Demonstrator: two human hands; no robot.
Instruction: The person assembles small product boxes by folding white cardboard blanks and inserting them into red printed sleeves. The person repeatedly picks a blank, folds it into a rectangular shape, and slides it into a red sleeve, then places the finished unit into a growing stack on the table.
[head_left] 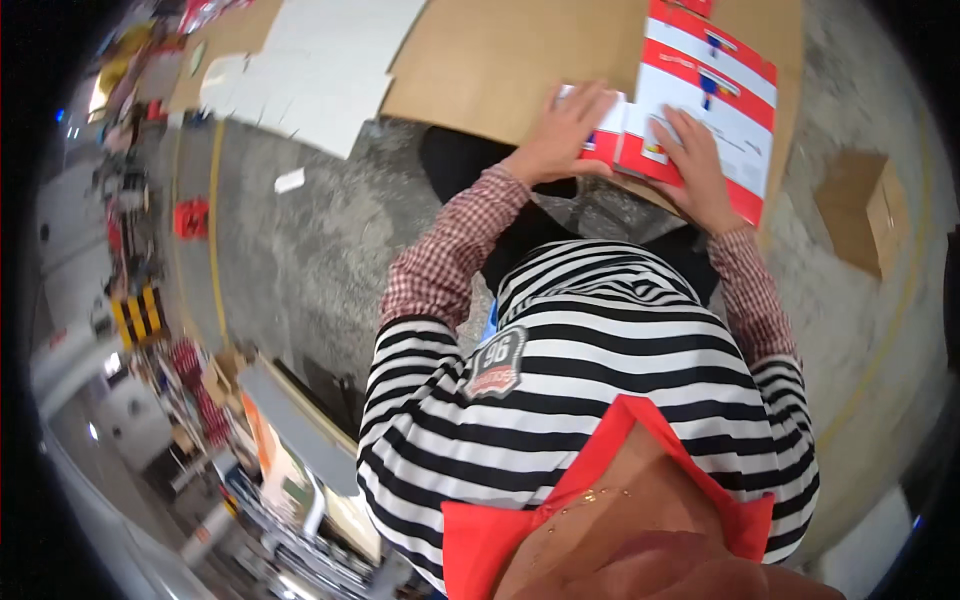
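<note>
A red and white printed carton blank [745,125] lies on brown cardboard in front of me, towards the right. My right hand [695,165] rests on its face, the fingers stretched and spread. Just left of it, my left hand [562,138] lies over a smaller red and white printed piece [606,142], fingers extended and thumb apart. Whether that piece is a flap joined to the carton blank I cannot tell. Neither hand is wrapped round anything, though the palms hide part of the printed surfaces.
Brown cardboard [490,65] covers the table, with white sheet board [320,60] on its left part. On the floor to the right stands an open brown box [860,215]. A red object [191,218] and a small white piece [290,181] lie on the floor at left, near yellow lines.
</note>
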